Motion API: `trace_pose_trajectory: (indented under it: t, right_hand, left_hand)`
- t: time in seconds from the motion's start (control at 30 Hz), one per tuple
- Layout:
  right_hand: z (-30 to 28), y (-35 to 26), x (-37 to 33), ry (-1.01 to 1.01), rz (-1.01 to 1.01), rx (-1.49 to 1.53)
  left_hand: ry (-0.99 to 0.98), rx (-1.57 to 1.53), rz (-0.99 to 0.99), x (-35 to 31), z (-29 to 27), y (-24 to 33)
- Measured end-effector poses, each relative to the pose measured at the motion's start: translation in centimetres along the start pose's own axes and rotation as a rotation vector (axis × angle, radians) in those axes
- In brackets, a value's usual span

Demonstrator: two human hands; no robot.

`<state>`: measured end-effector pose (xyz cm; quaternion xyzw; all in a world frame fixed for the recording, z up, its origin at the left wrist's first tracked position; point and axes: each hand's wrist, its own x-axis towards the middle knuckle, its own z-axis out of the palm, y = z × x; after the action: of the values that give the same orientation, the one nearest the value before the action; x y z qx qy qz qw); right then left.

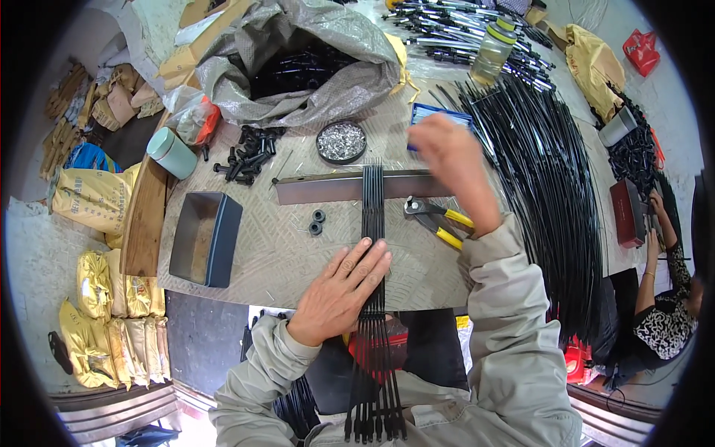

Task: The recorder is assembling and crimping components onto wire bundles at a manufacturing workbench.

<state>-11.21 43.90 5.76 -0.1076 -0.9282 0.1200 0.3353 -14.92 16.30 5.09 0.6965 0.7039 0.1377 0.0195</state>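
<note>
My left hand (337, 292) lies flat with its fingers stretched out, pressing on a row of thin black rods (374, 216). The rods run over a metal bar (320, 190) and past the table's near edge toward my lap. Raised near a blue box (441, 117), my right hand (447, 149) is curled closed and blurred; what its fingers hold, if anything, cannot be made out. Pliers with yellow handles (438, 220) lie below it. Beyond the rod ends stands a round black dish (341, 141) full of small silvery pieces.
Two black rings (317, 222) lie left of the rods. Further left are an open dark box (205, 238), black fittings (247, 155) and a green cup (171, 153). A grey sack (298, 112) stands behind. Many black rods (544, 186) cover the right side. Another person (666, 313) works at far right.
</note>
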Motion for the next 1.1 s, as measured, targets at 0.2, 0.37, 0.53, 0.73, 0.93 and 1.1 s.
trace_pose_trajectory:
  t: [0.2,0.37,0.53,0.73,0.93,1.1]
  right_hand:
    - [-2.1,5.2,2.8,-0.115,0.028,-0.228]
    - [-2.8,6.1,3.5,-0.272,0.0,-0.302]
    - [-3.0,5.3,3.1,-0.009,-0.05,-0.259]
    - [-0.3,-0.8,-1.0,-0.188,-0.096,0.147]
    - [0.1,-0.9,-1.9,-0.222,-0.008,0.049]
    - [-0.1,-0.9,-2.1,-0.228,0.031,0.003]
  left_hand:
    - [0.004,0.042,0.004,0.1,0.5,0.0]
    - [0.023,-0.089,-0.009,-0.5,0.1,0.7]
    - [0.024,-0.031,-0.004,-0.8,0.5,0.8]
    - [0.007,-0.051,-0.029,-0.6,0.1,1.2]
    - [-0.016,-0.039,-0.029,-0.2,0.1,1.3]
    - [-0.008,-0.013,-0.03,0.0,0.3,1.3]
